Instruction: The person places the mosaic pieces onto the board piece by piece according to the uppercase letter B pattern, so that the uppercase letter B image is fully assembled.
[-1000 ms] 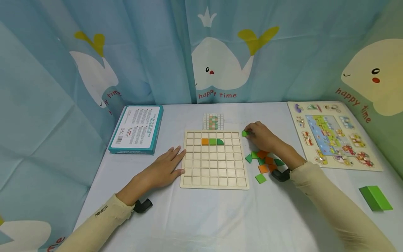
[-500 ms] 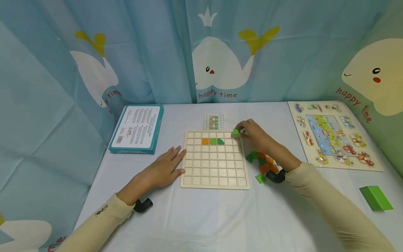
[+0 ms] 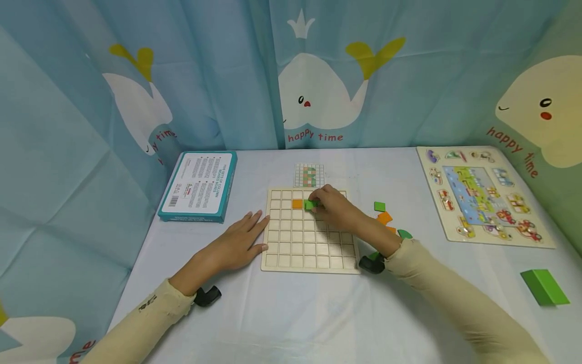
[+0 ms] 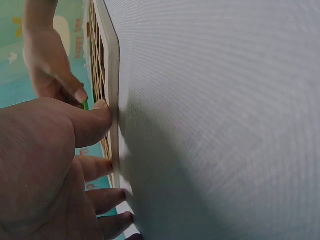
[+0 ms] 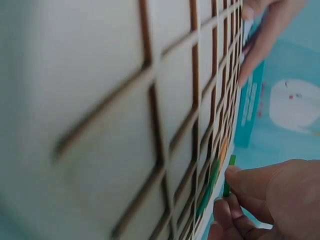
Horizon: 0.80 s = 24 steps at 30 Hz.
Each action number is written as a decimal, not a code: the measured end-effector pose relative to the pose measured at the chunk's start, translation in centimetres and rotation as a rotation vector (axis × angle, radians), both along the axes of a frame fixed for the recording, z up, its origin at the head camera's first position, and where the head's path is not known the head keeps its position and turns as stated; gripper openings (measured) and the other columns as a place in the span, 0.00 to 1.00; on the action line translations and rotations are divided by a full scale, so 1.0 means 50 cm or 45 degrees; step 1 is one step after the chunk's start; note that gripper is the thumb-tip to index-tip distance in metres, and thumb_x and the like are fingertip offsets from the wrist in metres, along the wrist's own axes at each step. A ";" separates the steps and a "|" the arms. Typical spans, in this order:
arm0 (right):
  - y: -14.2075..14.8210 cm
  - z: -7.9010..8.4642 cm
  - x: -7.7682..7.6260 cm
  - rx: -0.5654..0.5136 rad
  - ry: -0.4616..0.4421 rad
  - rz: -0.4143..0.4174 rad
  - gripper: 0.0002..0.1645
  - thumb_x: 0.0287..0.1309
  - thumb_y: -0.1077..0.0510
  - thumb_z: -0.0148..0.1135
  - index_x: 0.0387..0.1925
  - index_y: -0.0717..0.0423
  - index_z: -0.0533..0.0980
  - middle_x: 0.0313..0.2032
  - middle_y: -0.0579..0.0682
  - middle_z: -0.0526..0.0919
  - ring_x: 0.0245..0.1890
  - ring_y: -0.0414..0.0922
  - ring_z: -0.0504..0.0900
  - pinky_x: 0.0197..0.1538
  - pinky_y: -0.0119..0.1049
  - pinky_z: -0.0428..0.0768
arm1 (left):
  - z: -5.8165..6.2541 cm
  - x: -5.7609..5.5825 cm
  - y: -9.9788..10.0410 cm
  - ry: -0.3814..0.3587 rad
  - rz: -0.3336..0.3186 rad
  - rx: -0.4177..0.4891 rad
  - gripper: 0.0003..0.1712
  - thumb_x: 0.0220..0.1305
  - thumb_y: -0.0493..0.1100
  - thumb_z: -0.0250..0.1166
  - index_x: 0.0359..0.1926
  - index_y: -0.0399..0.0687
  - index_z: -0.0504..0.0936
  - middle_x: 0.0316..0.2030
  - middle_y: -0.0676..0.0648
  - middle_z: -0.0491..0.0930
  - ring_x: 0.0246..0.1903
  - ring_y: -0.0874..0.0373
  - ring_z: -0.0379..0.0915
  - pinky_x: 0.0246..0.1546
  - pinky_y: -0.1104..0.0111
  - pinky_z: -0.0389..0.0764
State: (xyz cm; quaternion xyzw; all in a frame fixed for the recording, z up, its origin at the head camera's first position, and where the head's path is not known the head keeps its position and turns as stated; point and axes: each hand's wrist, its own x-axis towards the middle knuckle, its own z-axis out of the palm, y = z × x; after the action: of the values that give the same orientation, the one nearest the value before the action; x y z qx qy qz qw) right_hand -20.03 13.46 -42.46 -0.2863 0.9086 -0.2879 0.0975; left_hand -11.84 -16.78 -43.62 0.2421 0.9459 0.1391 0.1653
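Observation:
A pale wooden grid board (image 3: 297,247) lies flat on the table. My left hand (image 3: 241,240) rests at its left edge, fingers spread and touching the rim. Over the upper rows, my right hand (image 3: 336,208) pinches a small green square tile (image 5: 230,175) between thumb and fingers, held on edge just off the board in the right wrist view. An orange square tile (image 3: 297,203) sits in a cell left of it. The dark green rounded tile (image 5: 209,189) on the board shows in the right wrist view; in the head view the right hand hides it.
Behind the board lies a printed pattern card (image 3: 309,175). Loose tiles, including a green square (image 3: 379,206) and an orange one (image 3: 384,218), lie right of the board, partly behind the right forearm. A teal box (image 3: 197,187), a picture puzzle (image 3: 484,197) and a green block (image 3: 544,286) stand around.
My right hand has moved left from beside the board to over its upper rows, carrying the green tile. The left hand stays at the board's edge.

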 end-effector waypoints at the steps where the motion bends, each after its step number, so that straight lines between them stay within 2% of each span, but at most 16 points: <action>1: -0.008 -0.002 0.003 0.000 0.001 0.006 0.17 0.73 0.64 0.64 0.59 0.67 0.76 0.54 0.62 0.77 0.54 0.56 0.79 0.59 0.50 0.82 | 0.000 0.000 0.000 -0.003 0.001 0.001 0.43 0.82 0.57 0.54 0.85 0.45 0.50 0.84 0.38 0.45 0.83 0.37 0.38 0.81 0.44 0.52; 6: -0.036 -0.006 0.016 0.018 0.056 0.045 0.15 0.71 0.63 0.67 0.56 0.61 0.77 0.51 0.58 0.78 0.51 0.53 0.78 0.55 0.49 0.80 | 0.001 -0.001 -0.001 -0.018 0.005 0.002 0.43 0.82 0.59 0.54 0.85 0.47 0.49 0.85 0.40 0.44 0.84 0.38 0.38 0.81 0.45 0.51; 11: -0.055 -0.015 0.025 0.054 0.191 0.097 0.09 0.67 0.65 0.70 0.48 0.61 0.83 0.47 0.56 0.82 0.47 0.52 0.81 0.51 0.47 0.83 | -0.001 -0.002 -0.001 -0.013 -0.003 0.006 0.43 0.82 0.59 0.54 0.85 0.47 0.49 0.85 0.40 0.44 0.83 0.38 0.38 0.81 0.45 0.51; 13: -0.060 -0.017 0.029 0.044 0.207 0.110 0.09 0.67 0.67 0.70 0.47 0.62 0.83 0.47 0.56 0.83 0.47 0.51 0.82 0.51 0.45 0.84 | -0.001 -0.002 -0.002 -0.009 -0.005 0.009 0.43 0.82 0.59 0.54 0.85 0.46 0.49 0.84 0.39 0.44 0.83 0.37 0.38 0.81 0.45 0.51; 19: -0.065 -0.017 0.035 0.052 0.217 0.113 0.10 0.66 0.69 0.71 0.48 0.62 0.83 0.49 0.56 0.83 0.48 0.52 0.82 0.53 0.43 0.84 | 0.004 0.002 -0.003 -0.004 -0.004 0.022 0.43 0.82 0.56 0.55 0.85 0.44 0.50 0.84 0.38 0.45 0.83 0.36 0.39 0.81 0.43 0.52; 24: -0.052 -0.004 0.038 0.064 0.145 0.113 0.12 0.68 0.66 0.69 0.51 0.61 0.85 0.52 0.55 0.81 0.50 0.51 0.80 0.55 0.44 0.83 | 0.003 0.001 -0.001 -0.015 0.006 0.011 0.43 0.82 0.57 0.55 0.85 0.46 0.49 0.84 0.39 0.44 0.83 0.38 0.38 0.81 0.44 0.51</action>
State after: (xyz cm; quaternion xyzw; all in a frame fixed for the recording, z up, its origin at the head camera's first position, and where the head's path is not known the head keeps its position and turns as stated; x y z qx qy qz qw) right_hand -18.13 10.86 -42.68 -0.3397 0.9061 -0.2434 0.0654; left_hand -11.80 -16.80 -43.45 0.2397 0.9449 0.1448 0.1696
